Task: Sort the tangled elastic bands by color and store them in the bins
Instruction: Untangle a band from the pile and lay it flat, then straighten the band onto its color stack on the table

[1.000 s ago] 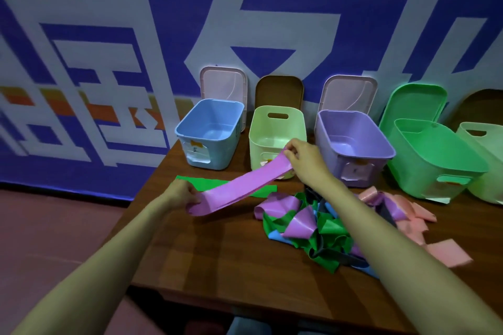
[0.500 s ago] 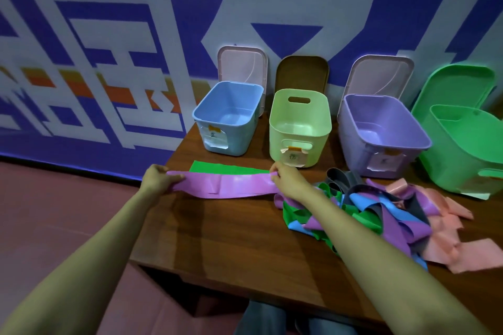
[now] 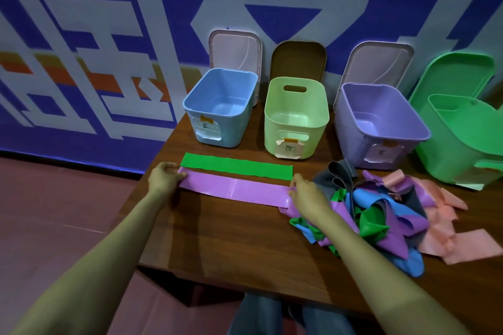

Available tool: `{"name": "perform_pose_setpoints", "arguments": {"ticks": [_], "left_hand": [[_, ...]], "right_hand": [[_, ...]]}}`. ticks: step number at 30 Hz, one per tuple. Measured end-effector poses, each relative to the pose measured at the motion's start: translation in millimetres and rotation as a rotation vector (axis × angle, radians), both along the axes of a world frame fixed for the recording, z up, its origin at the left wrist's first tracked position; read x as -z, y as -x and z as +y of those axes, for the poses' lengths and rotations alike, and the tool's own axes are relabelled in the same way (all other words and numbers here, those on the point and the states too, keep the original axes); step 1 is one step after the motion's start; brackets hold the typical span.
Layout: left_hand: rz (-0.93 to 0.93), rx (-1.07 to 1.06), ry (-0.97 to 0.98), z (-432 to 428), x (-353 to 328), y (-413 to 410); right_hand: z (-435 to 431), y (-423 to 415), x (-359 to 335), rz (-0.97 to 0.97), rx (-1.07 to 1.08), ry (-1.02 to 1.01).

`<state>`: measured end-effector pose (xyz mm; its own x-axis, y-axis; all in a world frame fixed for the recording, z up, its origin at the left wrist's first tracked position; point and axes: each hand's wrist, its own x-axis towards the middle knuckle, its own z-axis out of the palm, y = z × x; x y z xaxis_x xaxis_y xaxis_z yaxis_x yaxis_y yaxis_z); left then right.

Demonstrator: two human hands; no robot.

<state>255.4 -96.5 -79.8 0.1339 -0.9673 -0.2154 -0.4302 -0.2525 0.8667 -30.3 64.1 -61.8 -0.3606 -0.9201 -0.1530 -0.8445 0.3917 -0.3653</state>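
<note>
A purple band (image 3: 236,190) lies stretched flat on the brown table (image 3: 217,239), just in front of a flat green band (image 3: 236,168). My left hand (image 3: 165,177) pinches the purple band's left end at the table's left edge. My right hand (image 3: 304,193) pinches its right end beside the tangled pile (image 3: 381,215) of green, blue, purple, grey and pink bands. Behind stand a blue bin (image 3: 220,106), a pale green bin (image 3: 296,117), a purple bin (image 3: 378,125) and a green bin (image 3: 465,141), all open.
Lids lean on the blue-and-white wall behind the bins: a pink lid (image 3: 235,47), a brown lid (image 3: 298,61), a second pink lid (image 3: 377,62) and a green lid (image 3: 457,73). The table's left edge drops to a reddish floor (image 3: 54,212).
The purple band was held up slanting in front of the pale green bin; both hands have lowered it and laid it flat on the table beside the green band.
</note>
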Motion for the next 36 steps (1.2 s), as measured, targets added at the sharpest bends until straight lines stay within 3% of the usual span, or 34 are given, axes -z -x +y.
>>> {"name": "perform_pose_setpoints", "arguments": {"ticks": [5, 14, 23, 27, 33, 36], "left_hand": [[-0.065, -0.068, 0.076, -2.3, 0.0, 0.2], [-0.258, 0.037, 0.175, 2.9, 5.0, 9.5], [-0.722, 0.181, 0.371, 13.7, 11.3, 11.3], [-0.833, 0.219, 0.312, 27.1, 13.4, 22.0], [-1.066, 0.345, 0.115, 51.9, -7.0, 49.9], [-1.04, 0.456, 0.236, 80.2, -23.0, 90.9]], "right_hand": [[-15.6, -2.2, 5.5, -0.104, 0.091, 0.007], [-27.4, -2.8, 13.1, -0.044, 0.125, -0.044], [-28.9, -8.4, 14.7, 0.036, 0.158, -0.058], [-22.2, -6.3, 13.4, -0.047, 0.176, 0.076], [1.9, -5.2, -11.1, -0.252, -0.012, 0.252], [21.6, -3.4, -31.6, -0.227, -0.203, 0.295]]}}
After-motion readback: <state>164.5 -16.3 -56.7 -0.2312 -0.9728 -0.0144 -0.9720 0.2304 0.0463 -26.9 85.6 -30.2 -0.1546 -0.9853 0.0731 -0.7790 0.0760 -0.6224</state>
